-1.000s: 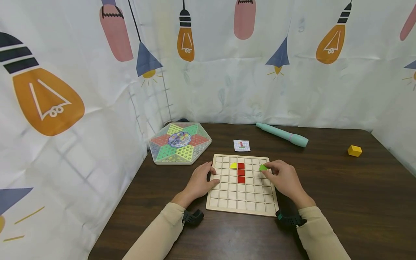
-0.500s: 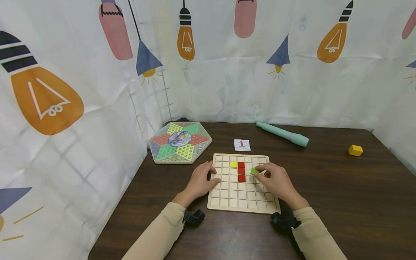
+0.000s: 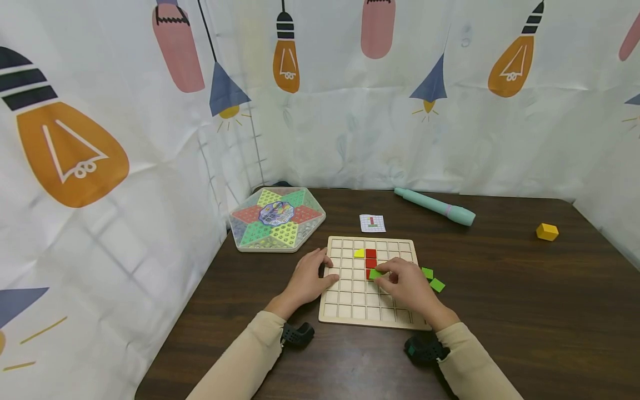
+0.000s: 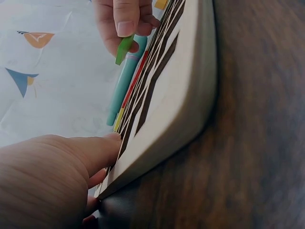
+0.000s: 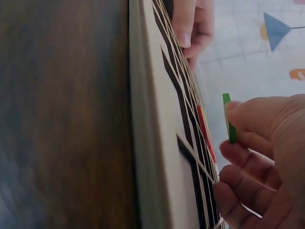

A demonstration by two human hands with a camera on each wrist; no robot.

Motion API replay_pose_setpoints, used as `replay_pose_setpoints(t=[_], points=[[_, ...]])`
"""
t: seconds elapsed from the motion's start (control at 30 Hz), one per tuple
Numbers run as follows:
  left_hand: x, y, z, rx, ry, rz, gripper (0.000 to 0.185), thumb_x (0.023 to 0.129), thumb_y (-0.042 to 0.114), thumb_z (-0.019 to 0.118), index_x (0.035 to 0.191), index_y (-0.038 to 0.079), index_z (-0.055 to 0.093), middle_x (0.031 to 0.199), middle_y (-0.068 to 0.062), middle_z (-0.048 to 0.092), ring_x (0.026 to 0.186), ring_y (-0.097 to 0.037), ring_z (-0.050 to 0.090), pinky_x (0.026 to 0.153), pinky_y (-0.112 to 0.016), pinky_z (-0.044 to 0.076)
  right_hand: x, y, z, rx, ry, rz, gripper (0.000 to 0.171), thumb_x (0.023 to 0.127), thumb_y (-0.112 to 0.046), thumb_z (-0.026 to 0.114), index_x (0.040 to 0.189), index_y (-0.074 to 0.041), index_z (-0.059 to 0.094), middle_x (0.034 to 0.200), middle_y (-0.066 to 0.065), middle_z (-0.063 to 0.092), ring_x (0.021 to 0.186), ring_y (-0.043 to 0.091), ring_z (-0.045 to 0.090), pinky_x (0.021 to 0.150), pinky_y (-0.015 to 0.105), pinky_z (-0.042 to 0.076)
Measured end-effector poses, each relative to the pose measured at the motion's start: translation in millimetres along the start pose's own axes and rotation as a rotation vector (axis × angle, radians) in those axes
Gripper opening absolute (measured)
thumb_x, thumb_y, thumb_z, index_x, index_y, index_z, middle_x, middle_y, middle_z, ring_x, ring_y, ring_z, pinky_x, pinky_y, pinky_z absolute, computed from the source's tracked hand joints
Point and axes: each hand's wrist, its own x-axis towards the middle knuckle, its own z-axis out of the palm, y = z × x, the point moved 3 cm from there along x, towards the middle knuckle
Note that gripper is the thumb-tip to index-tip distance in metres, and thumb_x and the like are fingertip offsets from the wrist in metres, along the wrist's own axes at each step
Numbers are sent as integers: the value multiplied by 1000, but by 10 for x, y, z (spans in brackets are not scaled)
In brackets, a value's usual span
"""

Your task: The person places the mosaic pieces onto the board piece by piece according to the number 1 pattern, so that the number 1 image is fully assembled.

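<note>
- So far, judging by the wooden grid board (image 3: 372, 286) near the front edge of the counter (image 3: 500, 311), only a small part of the pattern seems laid: most cells are bare, and only a yellow piece and a short red column sit in them.
- The left hand (image 3: 309, 279) rests on the board's left edge, fingers fairly straight and pressing on the frame; its grip holds nothing, and it appears to steady the board.
- The yellow triangular piece (image 3: 359, 253) lies in a cell of the second row from the far edge, touching the red column on its left side.
- The red square pieces (image 3: 370, 258) run in a column down the middle of the board toward the front; the lowest one is partly hidden by the green tile.
- The green tile (image 3: 375, 274) is a thin, flat, bright green piece, held tilted just above the board beside the red column; in the right wrist view it (image 5: 229, 119) stands edge-on and clear of the grid, so I judge it not yet seated.
- The right hand (image 3: 405, 286) pinches that tile between thumb and fingertips, the remaining fingers curled over the board's right half.
- Two more green tiles (image 3: 432, 279) lie loose on the counter just off the board's right edge; they look like work left to do.
- The small pattern card (image 3: 372, 223) lies just beyond the board's far edge; its print is too small to read.
</note>
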Motion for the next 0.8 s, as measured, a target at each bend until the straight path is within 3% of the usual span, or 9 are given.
replay_pose_setpoints(t=[0.37,0.63,0.8], points=[[5,-1,9,5,4,6,21,89,29,73,95,15,59,151,-14,41,144,-32,30,116,-54,21,-15,-65,66,38,14,-13,5,85,-15,76,90,-17,77,83,-12,61,63,6,46,55,23,40],[1,6,4,0,17,32,21,88,27,74,95,13,59,149,-17,43,142,-35,32,114,-56,22,-15,-79,102,29,13,-1,13,81,-14,80,93,-17,75,88,-9,64,65,6,48,57,23,43],[0,11,-4,3,7,7,21,88,29,74,95,15,60,150,-14,42,143,-33,30,115,-55,22,-5,-95,145,11,-9,37,17,80,-20,81,96,-18,75,88,-9,62,67,8,49,58,24,43]])
